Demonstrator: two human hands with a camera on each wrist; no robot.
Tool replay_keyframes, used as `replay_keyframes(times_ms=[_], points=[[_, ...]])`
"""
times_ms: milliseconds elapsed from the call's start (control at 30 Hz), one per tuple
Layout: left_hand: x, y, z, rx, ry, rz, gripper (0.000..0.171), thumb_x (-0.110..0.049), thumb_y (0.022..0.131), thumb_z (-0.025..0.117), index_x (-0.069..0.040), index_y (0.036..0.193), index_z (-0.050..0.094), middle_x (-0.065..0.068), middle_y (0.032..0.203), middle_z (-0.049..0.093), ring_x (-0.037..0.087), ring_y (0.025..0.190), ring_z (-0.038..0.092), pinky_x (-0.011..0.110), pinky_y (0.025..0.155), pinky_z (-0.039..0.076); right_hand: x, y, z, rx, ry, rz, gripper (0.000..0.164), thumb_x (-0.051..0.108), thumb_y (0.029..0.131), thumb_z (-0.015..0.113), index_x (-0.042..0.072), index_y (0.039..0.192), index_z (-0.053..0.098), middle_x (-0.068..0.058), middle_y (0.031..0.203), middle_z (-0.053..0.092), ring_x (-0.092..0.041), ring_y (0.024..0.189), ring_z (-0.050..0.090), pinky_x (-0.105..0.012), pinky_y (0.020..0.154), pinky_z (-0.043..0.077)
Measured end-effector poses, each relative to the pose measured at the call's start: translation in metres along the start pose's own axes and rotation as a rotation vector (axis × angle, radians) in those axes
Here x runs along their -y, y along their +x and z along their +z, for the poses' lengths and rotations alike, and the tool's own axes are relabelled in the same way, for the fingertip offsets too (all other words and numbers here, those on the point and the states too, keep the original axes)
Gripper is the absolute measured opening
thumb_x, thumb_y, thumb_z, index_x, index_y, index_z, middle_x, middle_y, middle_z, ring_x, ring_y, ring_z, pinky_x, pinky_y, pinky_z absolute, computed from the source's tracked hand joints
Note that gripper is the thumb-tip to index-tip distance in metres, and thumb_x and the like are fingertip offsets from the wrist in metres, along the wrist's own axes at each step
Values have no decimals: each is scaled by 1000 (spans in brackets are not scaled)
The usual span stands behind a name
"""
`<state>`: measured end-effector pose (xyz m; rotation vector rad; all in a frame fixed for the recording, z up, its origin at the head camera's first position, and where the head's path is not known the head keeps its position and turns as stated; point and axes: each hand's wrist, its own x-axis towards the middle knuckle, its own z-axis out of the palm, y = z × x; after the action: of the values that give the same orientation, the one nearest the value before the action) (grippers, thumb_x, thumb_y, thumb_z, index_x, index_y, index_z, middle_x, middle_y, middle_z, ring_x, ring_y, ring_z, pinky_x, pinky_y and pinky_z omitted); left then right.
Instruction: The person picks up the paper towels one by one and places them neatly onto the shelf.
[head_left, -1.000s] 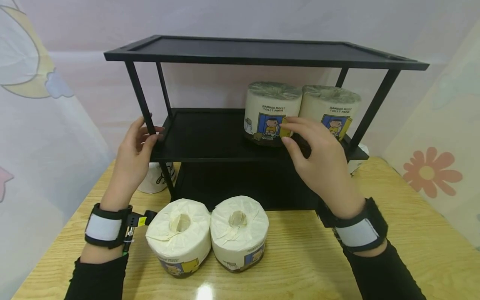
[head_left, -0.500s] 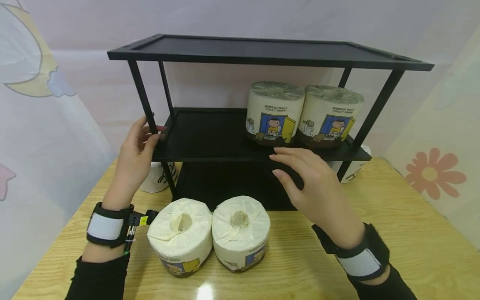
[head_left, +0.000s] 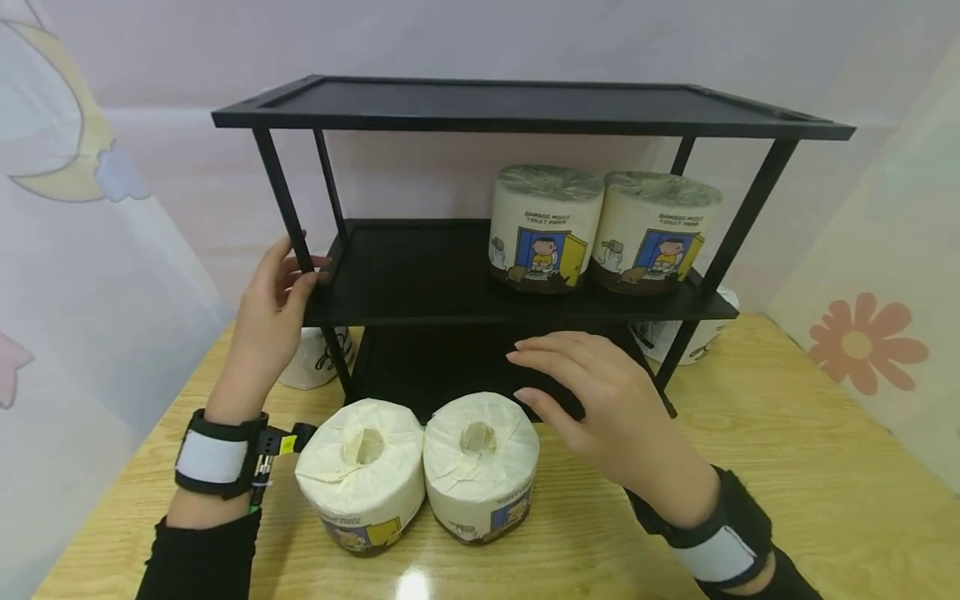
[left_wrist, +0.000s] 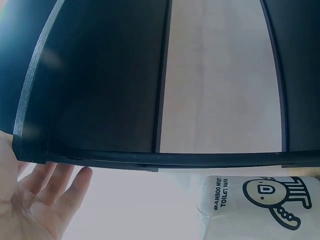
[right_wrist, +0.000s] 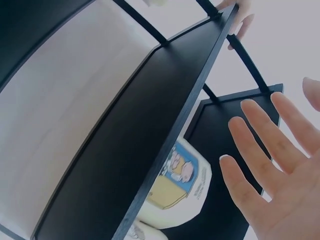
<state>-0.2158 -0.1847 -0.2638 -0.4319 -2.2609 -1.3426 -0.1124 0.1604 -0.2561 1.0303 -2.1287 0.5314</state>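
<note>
My left hand [head_left: 264,321] grips the left front post of a black three-tier rack [head_left: 450,271] at its middle shelf. Its fingers [left_wrist: 72,195] show behind the shelf's side edge in the left wrist view. The right hand [head_left: 600,404] hovers with nothing in it before the lower shelf, fingers spread in the right wrist view. Two toilet rolls, one [head_left: 546,233] more central and one [head_left: 652,237] to its right, stand upright side by side on the middle shelf. Another pair, a left roll [head_left: 360,492] and a right roll [head_left: 480,483], stands on the table near the right fingertips.
A white wrapped roll [head_left: 306,362] stands beside the rack's left side, and another [head_left: 686,340] is partly hidden behind its right posts. The wooden table [head_left: 757,483] meets a printed backdrop [head_left: 825,250]. The top shelf [head_left: 480,104] overhangs the middle one.
My right hand has drawn away from the rolls on the middle shelf, moving down and toward me. Those rolls stay put, and the left hand keeps its grip on the rack.
</note>
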Motion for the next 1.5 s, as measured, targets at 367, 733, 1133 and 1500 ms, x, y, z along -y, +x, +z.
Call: replay_keyframes(times_ms=[367,733,1133,1500], points=[[1,-3,1,-5,5,7,53,-10,106,46,-21,156,30,13,131,58,28,120,56,44,106,43,22,-5,5,233,-30,-10,31,36,93,70,14,116,71,4,115,68,-16,109,61,-36,97,49],[2,-2,1,-7,13,9,52,-11,106,46,-20,155,30,15,132,57,30,121,56,45,106,43,35,-10,11,435,-19,-8,38,46,92,68,18,117,71,7,112,68,-11,107,61,-33,97,48],[-2,-1,1,-13,28,22,51,-12,106,46,-18,154,32,14,131,58,29,120,57,45,105,44,44,-13,21,622,-27,36,50,49,91,68,17,130,64,4,125,64,-15,116,58,-36,102,44],[-3,0,1,-8,24,11,51,-11,106,47,-19,154,32,14,131,58,29,121,57,45,105,43,49,-14,27,715,-3,105,60,45,85,77,15,134,60,2,127,63,-18,121,56,-44,105,44]])
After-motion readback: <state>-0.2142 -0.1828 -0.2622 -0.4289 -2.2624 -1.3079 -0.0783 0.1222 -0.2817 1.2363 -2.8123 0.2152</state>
